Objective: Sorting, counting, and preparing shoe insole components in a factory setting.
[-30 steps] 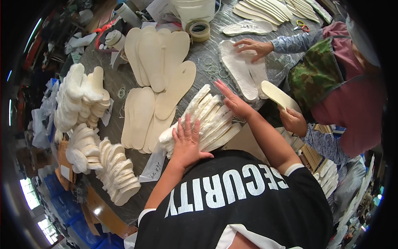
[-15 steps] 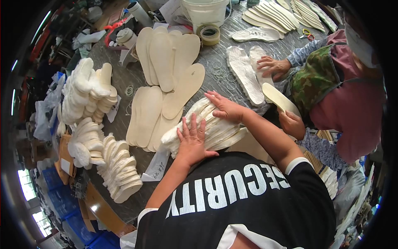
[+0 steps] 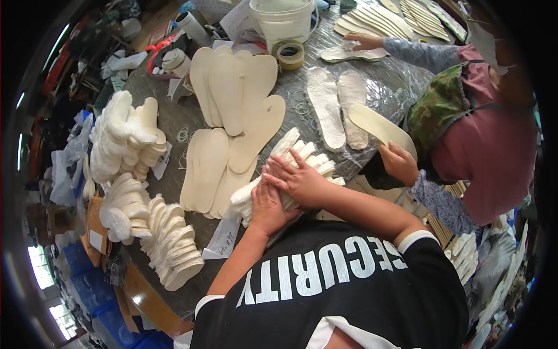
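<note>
The fluffy sole stack [image 3: 315,160] lies slantwise by the near edge of the bench [image 3: 186,113], right in front of the person's black shirt [image 3: 349,285], which hides part of that edge. Past its left end, a paper slip [image 3: 220,238] lies near the same edge. Flat tan soles [image 3: 226,87] fill the middle and sit just beside the stack, so there is little room that way. A strip of grey bench shows between them and the fluffy piles [image 3: 119,136] along the left edge. Toward the right edge, green rubber bands [image 3: 301,110] and a white sole pair [image 3: 326,107] lie apart from the stack. There a co-worker's hand [image 3: 398,163] holds a tan sole [image 3: 381,131]. The left hand [image 3: 268,208] lies flat on the stack, its thumb wide from its fingers. The right hand [image 3: 299,180] lies over the left fingertips, its fingers straight and close together. Both press on the stack, and neither curls around it. I cannot tell where the covered left fingertips rest.
</note>
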